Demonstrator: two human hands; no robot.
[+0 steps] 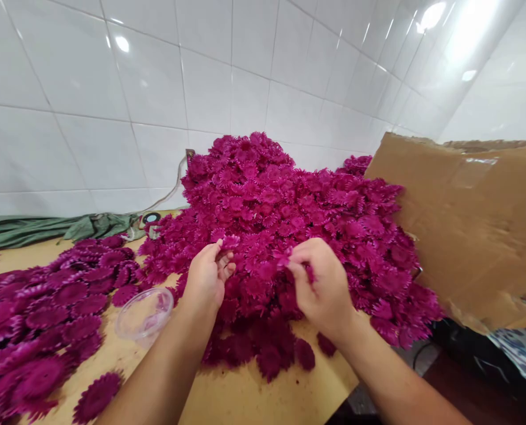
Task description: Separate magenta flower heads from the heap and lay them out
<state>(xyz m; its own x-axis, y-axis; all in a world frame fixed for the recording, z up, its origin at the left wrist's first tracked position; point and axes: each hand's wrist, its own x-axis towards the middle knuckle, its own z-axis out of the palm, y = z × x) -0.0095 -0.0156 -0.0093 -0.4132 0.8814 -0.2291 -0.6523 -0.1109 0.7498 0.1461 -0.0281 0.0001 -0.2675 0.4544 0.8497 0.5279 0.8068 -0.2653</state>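
Observation:
A big heap of magenta artificial flower heads (pixel 267 195) fills the middle of the table. In front of it, my left hand (pixel 207 271) has its thumb and forefinger closed on a magenta flower head (pixel 231 241), while the other fingers curl loosely. Thumb and fingertips of my right hand (pixel 322 280) pinch another magenta flower head (pixel 283 257), partly hidden by the fingers. Beside my left forearm stands a clear round plastic tub (pixel 145 313) with some pinkish bits inside.
More flower heads (pixel 45 319) lie spread at the left. A cardboard sheet (pixel 475 224) leans along the right side of the heap. Green cloth (pixel 59 230) and a small round black-rimmed object (pixel 152 218) sit by the tiled wall. The yellowish tabletop (pixel 263 404) ends at the lower right.

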